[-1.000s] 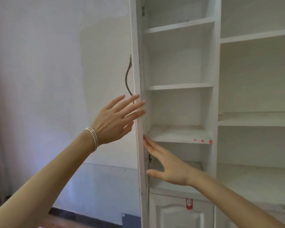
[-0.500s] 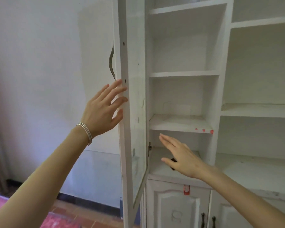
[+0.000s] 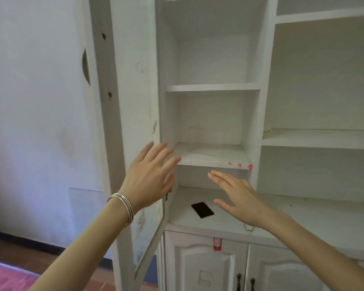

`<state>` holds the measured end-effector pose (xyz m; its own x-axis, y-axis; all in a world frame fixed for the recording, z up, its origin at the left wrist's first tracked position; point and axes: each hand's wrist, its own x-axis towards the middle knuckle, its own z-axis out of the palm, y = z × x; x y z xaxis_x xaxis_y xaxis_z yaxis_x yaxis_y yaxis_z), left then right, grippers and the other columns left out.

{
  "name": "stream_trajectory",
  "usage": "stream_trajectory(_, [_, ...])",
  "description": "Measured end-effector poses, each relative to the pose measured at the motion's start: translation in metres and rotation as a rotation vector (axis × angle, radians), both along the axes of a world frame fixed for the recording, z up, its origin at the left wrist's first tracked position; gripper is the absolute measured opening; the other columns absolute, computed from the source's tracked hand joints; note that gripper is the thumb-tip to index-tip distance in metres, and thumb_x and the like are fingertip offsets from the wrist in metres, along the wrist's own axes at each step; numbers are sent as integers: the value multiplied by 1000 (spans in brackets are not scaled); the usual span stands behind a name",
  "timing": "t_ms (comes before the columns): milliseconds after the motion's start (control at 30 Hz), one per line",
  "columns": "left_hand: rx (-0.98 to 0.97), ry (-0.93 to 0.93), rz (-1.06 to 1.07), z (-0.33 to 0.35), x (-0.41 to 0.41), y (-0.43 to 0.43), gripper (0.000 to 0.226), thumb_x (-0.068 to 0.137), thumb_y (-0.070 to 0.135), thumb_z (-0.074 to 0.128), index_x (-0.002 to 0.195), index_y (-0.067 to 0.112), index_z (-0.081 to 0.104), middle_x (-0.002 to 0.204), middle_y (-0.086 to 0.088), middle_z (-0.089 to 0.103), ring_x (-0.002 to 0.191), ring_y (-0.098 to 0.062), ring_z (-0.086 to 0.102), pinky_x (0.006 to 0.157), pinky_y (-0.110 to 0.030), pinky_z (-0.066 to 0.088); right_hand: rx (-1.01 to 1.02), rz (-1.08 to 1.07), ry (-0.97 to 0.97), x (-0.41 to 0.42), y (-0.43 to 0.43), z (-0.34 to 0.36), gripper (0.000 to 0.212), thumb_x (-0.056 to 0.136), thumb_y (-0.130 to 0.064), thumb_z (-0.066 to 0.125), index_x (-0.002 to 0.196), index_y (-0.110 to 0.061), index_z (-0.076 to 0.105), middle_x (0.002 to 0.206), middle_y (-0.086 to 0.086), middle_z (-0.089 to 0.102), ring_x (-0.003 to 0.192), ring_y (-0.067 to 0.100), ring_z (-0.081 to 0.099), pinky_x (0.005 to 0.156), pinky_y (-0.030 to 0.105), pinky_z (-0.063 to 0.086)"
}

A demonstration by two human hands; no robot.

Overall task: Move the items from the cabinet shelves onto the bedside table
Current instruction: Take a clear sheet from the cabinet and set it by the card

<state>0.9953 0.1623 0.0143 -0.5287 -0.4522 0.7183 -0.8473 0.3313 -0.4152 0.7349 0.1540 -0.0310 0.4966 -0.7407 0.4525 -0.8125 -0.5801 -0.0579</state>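
Note:
A white cabinet (image 3: 259,127) stands ahead with its glass door (image 3: 126,122) swung open to the left. On its lowest open shelf (image 3: 183,217) lies a flat black rectangular item (image 3: 202,209). My left hand (image 3: 150,177), with thin silver bangles at the wrist, is open with fingers spread in front of the door's inner edge, holding nothing. My right hand (image 3: 236,197) is open, palm down, hovering just right of and above the black item, apart from it. The upper shelves (image 3: 212,87) show nothing on them. The bedside table is out of view.
The door's dark curved handle (image 3: 85,66) faces the white wall (image 3: 34,101) on the left. Below the shelves are closed lower doors with dark handles (image 3: 245,280). Wider open shelves (image 3: 319,139) extend to the right. Reddish floor and a pink fabric edge (image 3: 6,278) lie at bottom left.
The door has swung further open to the left. My left hand came off its outer edge and moved to its inner side. My right hand reached lower into the cabinet; the black item is now uncovered.

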Motion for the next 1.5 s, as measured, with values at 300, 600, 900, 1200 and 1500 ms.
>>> stream_trajectory(300, [56,97,39,-15,-84,-76,43,78,25,64,119,16,56,119,-6,59,113,-28,53,100,-43,38,-31,-35,100,-85,-61,5,61,95,-38,44,146,-28,13,156,-7,9,142,11,7,115,40,12])
stream_trajectory(600, [196,170,153,-57,-113,-125,49,79,29,63,126,18,54,125,-8,57,116,-29,53,99,-44,40,12,26,81,-113,-112,2,61,94,-34,47,146,-21,19,155,-2,15,140,16,16,115,41,14])
stream_trajectory(900, [250,233,154,-64,-109,-189,49,78,30,50,125,17,54,123,-8,59,112,-28,55,96,-41,43,-69,46,53,-103,-175,11,58,93,-29,51,144,-14,26,151,8,24,137,23,26,109,35,25])
stream_trajectory(1200, [306,306,140,-66,-85,-254,53,83,41,33,126,21,53,124,-6,58,114,-27,53,95,-41,42,32,-49,-68,-86,-244,31,66,94,-36,46,147,-13,14,155,2,15,140,15,17,111,31,22])
stream_trajectory(1500, [360,304,80,-90,-85,-285,47,86,40,36,126,21,53,119,-3,60,109,-23,56,95,-39,42,1,-59,-171,-67,-296,35,73,93,-35,50,147,-20,4,143,8,38,124,21,43,100,36,40])
